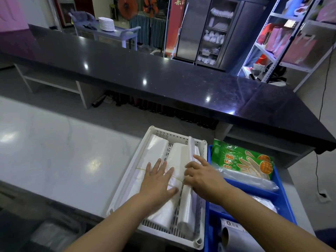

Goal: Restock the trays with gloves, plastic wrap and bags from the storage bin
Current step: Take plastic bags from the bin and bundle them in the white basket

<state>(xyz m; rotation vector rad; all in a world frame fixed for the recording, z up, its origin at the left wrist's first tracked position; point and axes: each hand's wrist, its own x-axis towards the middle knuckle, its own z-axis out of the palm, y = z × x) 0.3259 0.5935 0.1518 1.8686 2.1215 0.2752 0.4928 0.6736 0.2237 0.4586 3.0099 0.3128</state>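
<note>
Head view: left hand (157, 176) flat, splayed on bags (158, 151); right hand (200, 174) grip curls onto plastic wrap (189, 202).

Glossy black counter (163, 77), steel cabinet (203, 30) and white shelving (283, 33) behind, pale floor (51, 150).

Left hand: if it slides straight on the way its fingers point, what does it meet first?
Probably more of the bundled bags the left hand lies flat on, then the white tray far rim. Fingers point up-tray; depth is unclear.
</note>
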